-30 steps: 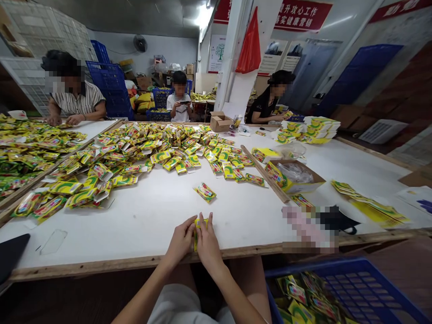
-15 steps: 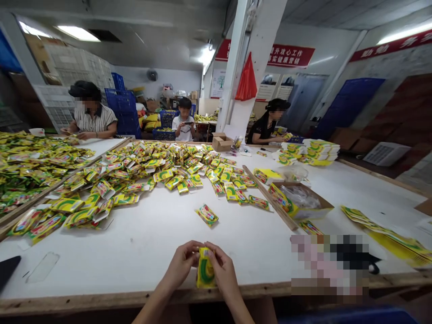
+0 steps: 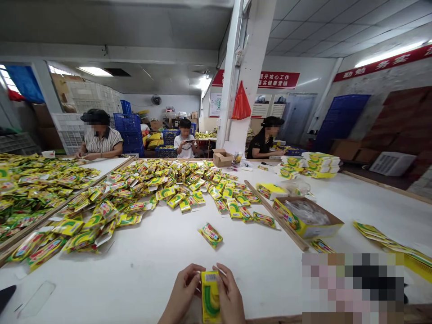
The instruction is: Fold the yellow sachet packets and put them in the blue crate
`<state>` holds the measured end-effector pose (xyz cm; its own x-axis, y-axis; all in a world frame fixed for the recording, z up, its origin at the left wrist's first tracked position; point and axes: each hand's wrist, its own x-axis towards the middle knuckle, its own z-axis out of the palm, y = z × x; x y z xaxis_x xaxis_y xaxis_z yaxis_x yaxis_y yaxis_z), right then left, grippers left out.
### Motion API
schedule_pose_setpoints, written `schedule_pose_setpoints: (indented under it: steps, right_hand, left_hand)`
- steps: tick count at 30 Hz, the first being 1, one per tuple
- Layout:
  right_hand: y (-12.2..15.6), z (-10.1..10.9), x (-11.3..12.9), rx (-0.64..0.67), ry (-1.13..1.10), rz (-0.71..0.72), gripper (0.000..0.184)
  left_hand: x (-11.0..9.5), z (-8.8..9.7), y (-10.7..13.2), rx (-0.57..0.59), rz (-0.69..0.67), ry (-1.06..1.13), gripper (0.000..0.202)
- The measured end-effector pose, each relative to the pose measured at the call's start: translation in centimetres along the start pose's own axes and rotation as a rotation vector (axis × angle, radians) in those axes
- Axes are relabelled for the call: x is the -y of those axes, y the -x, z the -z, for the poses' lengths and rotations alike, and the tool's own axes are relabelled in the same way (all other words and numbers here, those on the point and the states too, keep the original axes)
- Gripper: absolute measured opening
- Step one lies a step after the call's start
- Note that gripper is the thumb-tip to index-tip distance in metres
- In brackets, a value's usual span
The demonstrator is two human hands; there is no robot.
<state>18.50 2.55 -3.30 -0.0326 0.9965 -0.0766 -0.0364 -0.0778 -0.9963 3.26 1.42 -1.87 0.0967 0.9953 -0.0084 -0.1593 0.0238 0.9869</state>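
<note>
Low in the middle of the head view, my left hand (image 3: pixel 182 292) and my right hand (image 3: pixel 231 294) both pinch a small yellow and green carton (image 3: pixel 209 297), held upright between them above the near edge of the white table (image 3: pixel 151 261). A single loose yellow packet (image 3: pixel 210 234) lies on the table just beyond my hands. Farther back, a wide heap of the same yellow packets (image 3: pixel 151 189) spreads across the table.
A wooden slat (image 3: pixel 275 220) and an open cardboard box (image 3: pixel 308 216) with clear plastic sit to the right. Flat yellow cartons (image 3: pixel 388 240) are stacked at far right. Three people sit at the table's far side. A white pillar (image 3: pixel 241 76) stands behind.
The view has tilted upward, so my lap and the blue crate have left the picture. My hands lifted the carton off the table and now hold it upright.
</note>
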Motion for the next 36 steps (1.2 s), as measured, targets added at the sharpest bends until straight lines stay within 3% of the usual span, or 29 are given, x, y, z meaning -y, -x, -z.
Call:
schedule_pose_setpoints:
  steps: [4, 8, 13, 19, 22, 29, 33, 36]
  right_hand:
    - [-0.2, 0.1, -0.7, 0.041, -0.219, -0.051, 0.063]
    - [0.3, -1.1, -0.3, -0.053, -0.271, 0.043, 0.053]
    - [0.5, -1.7, 0.6, -0.101, -0.186, 0.142, 0.048]
    - [0.0, -0.8, 1.8, 0.053, 0.035, 0.211, 0.038]
    - [-0.2, -0.8, 2.5, 0.055, 0.053, 0.231, 0.035]
    - [-0.5, -0.3, 2.7, 0.093, -0.03, 0.153, 0.035]
    - [-0.5, 0.2, 2.2, 0.076, -0.161, 0.04, 0.045]
    - [-0.2, 0.0, 1.9, 0.067, -0.119, 0.02, 0.054]
  left_hand:
    - [-0.1, -0.2, -0.1, -0.018, -0.001, -0.009, 0.048]
    - [0.0, -0.4, -0.2, -0.048, -0.062, -0.008, 0.039]
    - [0.5, -0.4, -0.3, -0.083, -0.112, 0.03, 0.036]
    - [-0.1, -0.6, -0.2, -0.129, -0.099, 0.051, 0.038]
    - [-0.5, -0.7, -0.2, -0.14, -0.088, 0.055, 0.039]
    - [-0.3, -0.4, 0.1, -0.069, -0.088, 0.06, 0.038]
    - [-0.2, -0.1, 0.2, 0.001, -0.079, 0.093, 0.043]
    - [-0.3, -0.2, 0.2, 0.043, -0.097, 0.104, 0.04]
